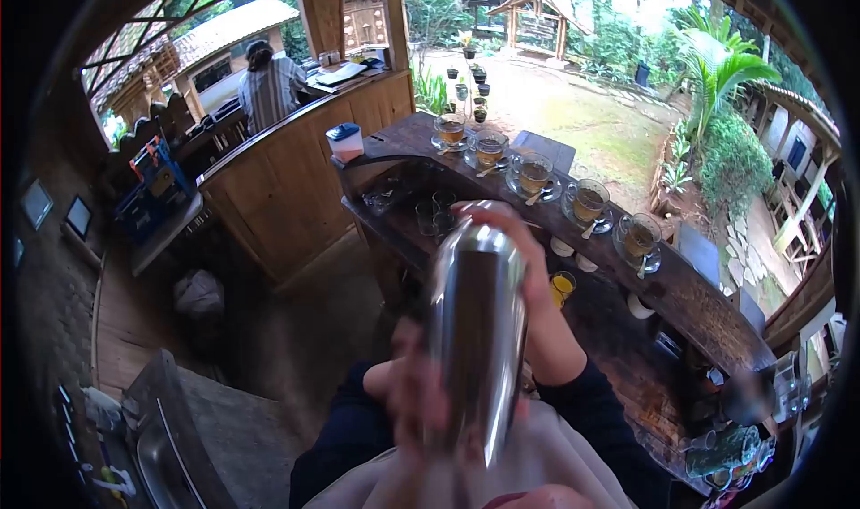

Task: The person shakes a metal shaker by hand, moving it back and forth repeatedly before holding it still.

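Note:
A shiny metal cocktail shaker (479, 330) is held upright close in front of my chest, smeared by motion. My right hand (527, 249) wraps over its top and right side. Against its lower left side is my left hand (414, 397), blurred, with its fingers closed around the metal. Behind the shaker, on the lower counter, stand some clear glasses (436, 211). Just right of my right wrist is a glass of yellow-orange liquid (562, 287).
Several glass cups of amber drink (534, 176) with saucers and spoons line the wooden bar top (708, 307). A blue-lidded tub (345, 142) sits at its far left end. A metal sink (166, 460) is at lower left. Beyond, a person in a striped shirt (269, 92) faces away.

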`<action>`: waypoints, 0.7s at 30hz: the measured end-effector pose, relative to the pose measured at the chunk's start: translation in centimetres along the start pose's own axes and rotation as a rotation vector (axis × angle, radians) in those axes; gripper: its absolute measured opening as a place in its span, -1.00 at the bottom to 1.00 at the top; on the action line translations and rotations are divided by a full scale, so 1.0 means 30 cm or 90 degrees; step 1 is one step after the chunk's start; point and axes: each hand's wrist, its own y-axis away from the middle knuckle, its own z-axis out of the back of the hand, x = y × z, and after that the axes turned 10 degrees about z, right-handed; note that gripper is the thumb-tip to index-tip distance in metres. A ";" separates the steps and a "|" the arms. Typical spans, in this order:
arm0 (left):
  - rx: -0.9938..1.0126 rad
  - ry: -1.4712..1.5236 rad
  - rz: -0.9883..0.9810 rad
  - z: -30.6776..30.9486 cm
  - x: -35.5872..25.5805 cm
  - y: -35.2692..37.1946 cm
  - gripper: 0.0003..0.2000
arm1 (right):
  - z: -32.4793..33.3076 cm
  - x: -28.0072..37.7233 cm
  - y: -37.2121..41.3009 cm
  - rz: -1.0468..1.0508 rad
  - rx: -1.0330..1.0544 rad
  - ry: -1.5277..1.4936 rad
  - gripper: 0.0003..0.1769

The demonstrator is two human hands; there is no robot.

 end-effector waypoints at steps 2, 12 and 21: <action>-0.145 0.174 -0.103 -0.019 -0.073 -0.016 -0.17 | -0.058 0.086 -0.040 0.087 0.051 -0.106 -0.05; 0.107 0.029 0.098 0.023 0.315 0.083 -0.12 | -0.042 -0.247 0.159 -0.309 -0.203 -0.215 -0.21; 0.432 0.192 0.175 0.148 0.273 -0.095 -0.11 | -0.097 -0.205 0.167 -0.318 -0.273 -0.235 -0.39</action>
